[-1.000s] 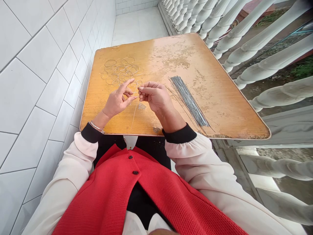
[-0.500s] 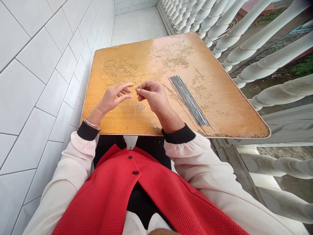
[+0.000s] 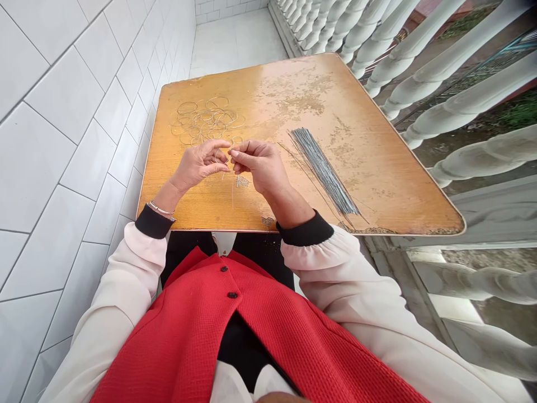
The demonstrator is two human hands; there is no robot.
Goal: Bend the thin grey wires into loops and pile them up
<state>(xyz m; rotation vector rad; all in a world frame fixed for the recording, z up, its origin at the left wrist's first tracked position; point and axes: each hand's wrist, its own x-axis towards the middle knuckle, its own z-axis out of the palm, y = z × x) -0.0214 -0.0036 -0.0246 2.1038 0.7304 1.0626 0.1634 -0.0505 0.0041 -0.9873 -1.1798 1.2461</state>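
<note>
In the head view, the right hand (image 3: 260, 165) pinches a thin silver wire (image 3: 232, 191) over the scuffed orange wooden tabletop (image 3: 361, 179), the left hand (image 3: 200, 165) curled beside it. A heap of round wire loops (image 3: 207, 118) lies formed (a long grey bundle of straight wires (image 3: 323, 170) lies unshaped).

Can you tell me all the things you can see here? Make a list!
wooden table top: one, orange-brown, under the hands
wire loops: many, silver, far left of the table
straight wires: many, grey, in a bundle on the table's right
thin wire: one, silver, below the fingertips
tiled wall: one, white, on the left
railing balusters: many, off-white, on the right
vest: one, red, on the person's front
bangle: one, silver, on the left wrist
left hand: one, above the table
right hand: one, above the table
</note>
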